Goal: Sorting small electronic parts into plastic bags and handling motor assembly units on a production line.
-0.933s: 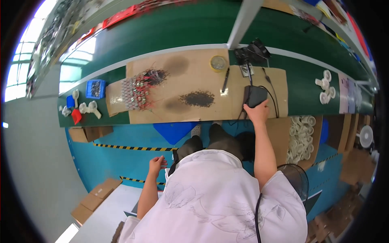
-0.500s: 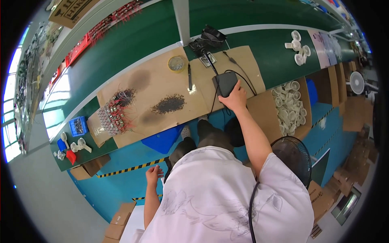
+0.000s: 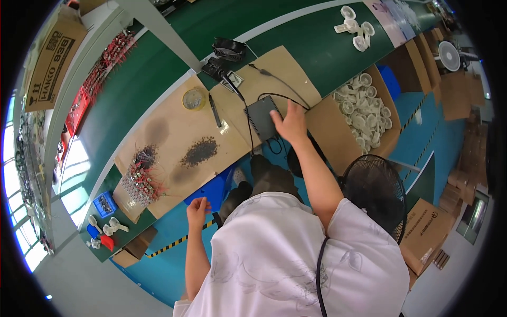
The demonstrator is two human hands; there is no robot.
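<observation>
My right hand (image 3: 291, 126) is at the right side of a black box with a vented edge (image 3: 260, 117), its fingers spread and the thumb by the box's edge. I cannot tell whether the thumb touches it. Cables run from the box to a soldering iron in its stand (image 3: 226, 76). My left hand (image 3: 197, 212) hangs empty in front of the bench, its fingers loosely bent and apart. On the brown cardboard sheet (image 3: 174, 113) lie a black pen-like tool (image 3: 215, 111), a round yellowish tin (image 3: 194, 99), a pile of small dark parts (image 3: 199, 151) and small parts with red wires (image 3: 140, 182).
A cardboard box of white plastic parts (image 3: 364, 113) stands at the right, with a black round fan (image 3: 375, 193) nearer me. More white parts (image 3: 356, 29) lie on the green bench. A blue bin (image 3: 105, 204) sits at left. A black square fan (image 3: 230, 49) stands behind the iron.
My right hand has loosened from the black box, its fingers now spread beside it. My left hand has risen toward the bench edge. The whole view has shifted and turned.
</observation>
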